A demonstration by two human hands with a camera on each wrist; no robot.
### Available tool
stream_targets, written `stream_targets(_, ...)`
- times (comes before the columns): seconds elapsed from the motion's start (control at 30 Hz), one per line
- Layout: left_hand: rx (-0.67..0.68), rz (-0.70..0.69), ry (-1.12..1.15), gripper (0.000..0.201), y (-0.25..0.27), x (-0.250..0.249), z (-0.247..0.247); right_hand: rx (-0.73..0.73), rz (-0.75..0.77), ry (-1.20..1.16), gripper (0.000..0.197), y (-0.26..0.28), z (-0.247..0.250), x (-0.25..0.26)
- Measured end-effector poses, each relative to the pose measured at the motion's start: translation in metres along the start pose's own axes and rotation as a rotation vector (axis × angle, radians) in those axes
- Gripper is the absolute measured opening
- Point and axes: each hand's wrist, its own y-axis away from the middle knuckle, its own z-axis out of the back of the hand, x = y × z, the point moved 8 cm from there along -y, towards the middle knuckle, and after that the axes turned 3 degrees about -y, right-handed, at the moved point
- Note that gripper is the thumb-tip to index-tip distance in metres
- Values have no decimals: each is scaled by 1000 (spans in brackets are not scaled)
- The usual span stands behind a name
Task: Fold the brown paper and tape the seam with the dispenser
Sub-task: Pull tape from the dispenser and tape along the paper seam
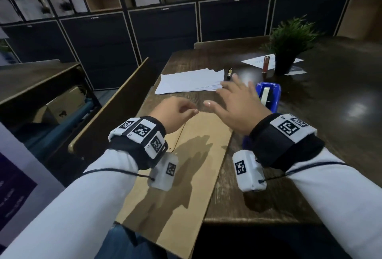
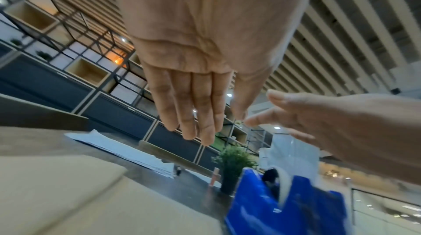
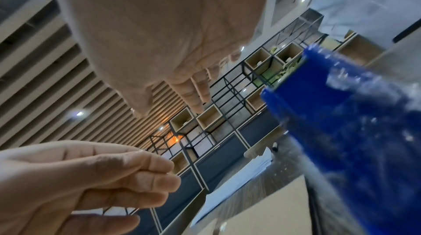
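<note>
The folded brown paper (image 1: 186, 176) lies lengthwise along the table's left side, and its near end hangs over the front edge. My left hand (image 1: 179, 112) hovers over the paper's far end. Its fingers are loosely curled with the thumb near the index, and I see nothing in them. My right hand (image 1: 233, 101) is raised just to the right, fingers spread and empty, close beside the blue tape dispenser (image 1: 268, 95). The dispenser stands right of the paper with a pale roll in it. The left wrist view shows the dispenser (image 2: 284, 212) below the right hand (image 2: 341, 122).
A stack of white sheets (image 1: 190, 81) lies beyond the paper, with a pen (image 1: 229, 73) at its right end. Farther back stand a potted plant (image 1: 289, 48) and a red cylinder (image 1: 265, 64) on more sheets. A wooden panel (image 1: 115, 101) borders the table's left edge.
</note>
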Motion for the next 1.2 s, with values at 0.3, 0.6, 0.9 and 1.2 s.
stream_targets(0.3, 31, -105, 171, 34, -34, -85, -45, 3, -259, -90, 87, -1, 20, -104)
stream_targets(0.6, 130, 57, 269, 45, -49, -98, -79, 170, -398, -182, 99, -17, -16, -142)
stream_targets(0.9, 253, 232, 511, 45, -51, -101, -97, 141, -457, -274, 92, -21, -12, -144)
stream_targets(1.2, 231, 405, 665, 41, -50, -94, -101, 167, -445, -169, 100, -26, -15, -149)
